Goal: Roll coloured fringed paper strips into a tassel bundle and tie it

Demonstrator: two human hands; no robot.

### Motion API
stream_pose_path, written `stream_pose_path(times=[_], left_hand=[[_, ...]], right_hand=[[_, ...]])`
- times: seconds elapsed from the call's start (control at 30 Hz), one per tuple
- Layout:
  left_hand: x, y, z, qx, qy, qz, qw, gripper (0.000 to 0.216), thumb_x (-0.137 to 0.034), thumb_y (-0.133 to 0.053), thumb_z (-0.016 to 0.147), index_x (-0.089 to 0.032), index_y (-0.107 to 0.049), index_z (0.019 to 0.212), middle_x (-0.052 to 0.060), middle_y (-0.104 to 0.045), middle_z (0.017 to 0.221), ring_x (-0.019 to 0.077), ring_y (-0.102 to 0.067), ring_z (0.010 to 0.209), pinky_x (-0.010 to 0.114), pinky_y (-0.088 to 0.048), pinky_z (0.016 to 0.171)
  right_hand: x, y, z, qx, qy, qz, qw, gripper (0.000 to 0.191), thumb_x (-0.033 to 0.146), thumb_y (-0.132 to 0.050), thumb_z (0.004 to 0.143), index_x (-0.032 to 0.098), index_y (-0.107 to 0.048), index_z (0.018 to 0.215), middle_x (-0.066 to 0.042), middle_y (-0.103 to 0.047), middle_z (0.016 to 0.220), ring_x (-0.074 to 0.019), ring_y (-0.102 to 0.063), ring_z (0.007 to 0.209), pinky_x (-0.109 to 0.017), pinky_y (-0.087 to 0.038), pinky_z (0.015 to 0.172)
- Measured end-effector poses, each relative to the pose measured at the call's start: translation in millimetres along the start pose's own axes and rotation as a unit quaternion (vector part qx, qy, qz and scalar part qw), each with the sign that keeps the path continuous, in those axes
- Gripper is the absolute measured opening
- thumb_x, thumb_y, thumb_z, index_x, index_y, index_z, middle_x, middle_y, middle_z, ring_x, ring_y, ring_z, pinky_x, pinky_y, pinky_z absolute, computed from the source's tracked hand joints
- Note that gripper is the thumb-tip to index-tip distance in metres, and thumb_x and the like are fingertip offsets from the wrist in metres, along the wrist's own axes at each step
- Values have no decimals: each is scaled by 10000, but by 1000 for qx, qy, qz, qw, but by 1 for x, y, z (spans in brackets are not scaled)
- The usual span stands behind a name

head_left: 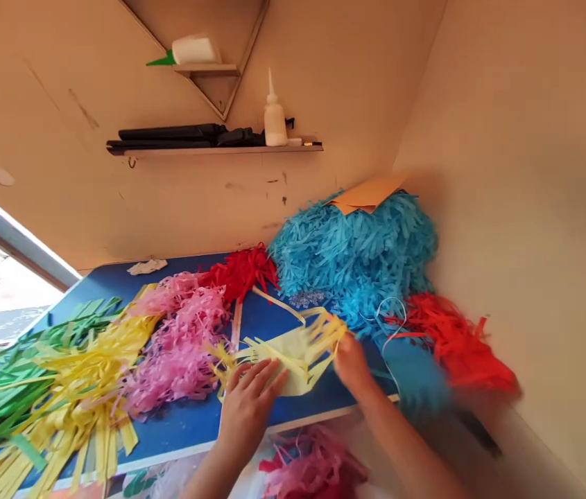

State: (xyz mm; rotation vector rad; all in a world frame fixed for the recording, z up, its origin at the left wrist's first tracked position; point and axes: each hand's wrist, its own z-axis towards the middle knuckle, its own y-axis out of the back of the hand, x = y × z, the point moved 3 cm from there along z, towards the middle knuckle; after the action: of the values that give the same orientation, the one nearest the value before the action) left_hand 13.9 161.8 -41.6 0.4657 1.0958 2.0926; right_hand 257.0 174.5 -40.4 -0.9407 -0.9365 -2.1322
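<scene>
Head view: pale-yellow, strip-fringed paper; right fingers grasp one end, left fingers' grip unclear.

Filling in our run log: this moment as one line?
left hand: at yellow fringed paper | right hand: at same paper | surface: blue table

The tabletop is blue, with a pale edging along its near side. Read as a dial with twelve at the wall, it carries green strips far out at nine o'clock, yellow strips between eight and nine, and pink shreds closer in at nine. A crumpled white scrap lies at ten, red shreds at twelve, a tall blue heap at two. At the centre is a pale yellow fringed sheet; how much touches the surface is unclear. Above, at twelve, a shelf bears black cases and an upright white bottle.
</scene>
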Motion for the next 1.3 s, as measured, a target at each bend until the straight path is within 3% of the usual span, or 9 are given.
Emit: stream_pose_path(times=[0.17, 0.3, 0.4, 0.57, 0.63, 0.8, 1.1, 1.2, 1.3], left_hand=[[-34, -50, -4, 104, 57, -51, 992, 400, -112, -528, 908, -357, -713, 1165, 52, -719, 1235, 261, -665, 1141, 467, -448, 989], [-42, -56, -3, 156, 95, -43, 982, 360, -153, -578, 887, -327, -713, 1172, 89, -685, 1288, 312, -623, 1207, 519, -447, 991], [-43, -51, -4, 171, 104, -40, 979, 365, -180, -598, 879, -337, -701, 1192, 100, -667, 1314, 321, -600, 1237, 529, -434, 1003], [-45, -50, -8, 171, 111, -43, 978, 425, -123, -571, 860, -353, -697, 1194, 96, -661, 1323, 326, -590, 1245, 554, -402, 1016], [-47, -50, -6, 165, 119, -48, 978, 414, -118, -562, 867, -349, -702, 1181, 89, -671, 1309, 327, -595, 1236, 559, -391, 1020], [-44, -50, 8, 157, 141, -55, 976, 342, -124, -504, 911, -306, -707, 1118, 51, -685, 1296, 280, -598, 1231, 521, -372, 1054], [66, 29, -18, 160, 276, 144, 937, 373, -168, -542, 852, -263, -659, 1194, 140, -635, 1345, 383, -523, 1278, 607, -331, 1038], [34, 35, -12, 179, 162, 28, 970, 601, -241, -646, 785, -293, -525, 1371, 110, -535, 1467, 322, -477, 1340, 514, -330, 1092], [-14, 9, 5, 235, 67, -139, 960, 652, -303, -679, 791, -286, -480, 1411, 75, -623, 1382, 272, -545, 1283, 485, -281, 1138]], right_hand=[[-6, 76, -34, -144, -33, -87, 985, 300, 351, -416, 968, 179, -568, 1161, -139, -682, 1033, -273, -665, 950, -425, -544, 801], [38, 19, -93, 177, 123, -126, 968, 316, 286, -478, 973, 231, -525, 1280, -116, -690, 1159, -264, -657, 1070, -545, -395, 1068], [32, -12, -104, 253, 120, -172, 944, 408, 330, -448, 1000, 189, -440, 1382, -152, -651, 1265, -299, -598, 1198, -654, -268, 1121], [-6, 31, -61, 31, 48, -370, 927, 470, 443, -408, 999, 109, -569, 1289, -280, -582, 1312, -475, -456, 1301, -827, -198, 992], [-1, 44, -54, -11, 72, -372, 925, 446, 398, -455, 979, 113, -560, 1305, -268, -588, 1308, -447, -467, 1301, -773, -255, 1020], [18, -2, -78, 251, 216, -215, 919, 449, 126, -486, 873, 180, -544, 1315, -130, -675, 1251, -264, -632, 1162, -540, -376, 1093], [-6, -10, -62, 242, 220, -147, 934, 304, 90, -424, 964, 237, -672, 1061, -32, -773, 1004, -200, -713, 985, -454, -340, 1037], [3, -7, -58, 273, 209, -137, 929, 266, 140, -444, 973, 230, -690, 1020, -41, -771, 1008, -198, -706, 966, -419, -348, 972], [8, -5, -55, 298, 202, -141, 922, 253, 180, -451, 988, 219, -699, 954, -47, -770, 974, -195, -698, 927, -388, -348, 881]])
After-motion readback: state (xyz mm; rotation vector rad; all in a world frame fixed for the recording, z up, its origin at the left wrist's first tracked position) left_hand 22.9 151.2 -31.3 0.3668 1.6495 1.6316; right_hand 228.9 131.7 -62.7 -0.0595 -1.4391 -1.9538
